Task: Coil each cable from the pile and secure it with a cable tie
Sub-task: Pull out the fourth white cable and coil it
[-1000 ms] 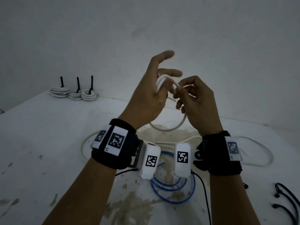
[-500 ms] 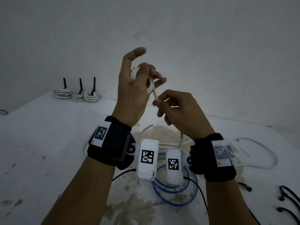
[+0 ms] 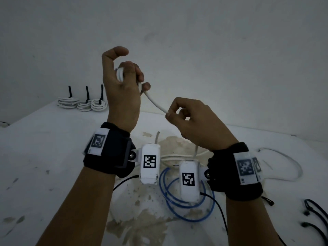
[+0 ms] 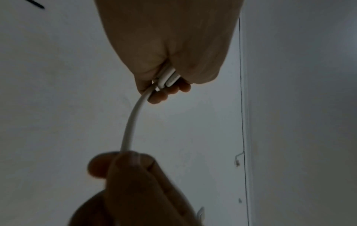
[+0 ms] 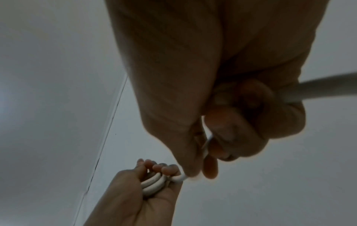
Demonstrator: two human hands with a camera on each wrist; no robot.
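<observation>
My left hand point(image 3: 124, 80) is raised, its fingers curled round a small coil of white cable point(image 3: 120, 75), thumb sticking up. The coil's loops show in its palm point(image 5: 152, 183) and between its fingers point(image 4: 168, 78). A free strand point(image 3: 154, 102) runs down and right to my right hand point(image 3: 179, 114), which pinches it between thumb and forefinger point(image 4: 125, 160). Past the right hand the cable point(image 5: 318, 87) drops toward the table. More loose white cable point(image 3: 284, 167) and a blue cable point(image 3: 186, 210) lie on the table under my wrists.
Three coiled and tied white cables point(image 3: 83, 103) sit at the table's point(image 3: 44, 157) far left corner against the wall. Black cable ties point(image 3: 316, 213) lie near the right front edge. A brown stain point(image 3: 142, 228) marks the table's middle.
My left hand turned and rose with the coil in its fist. My right hand slid down and right along the strand, opening a gap between the hands.
</observation>
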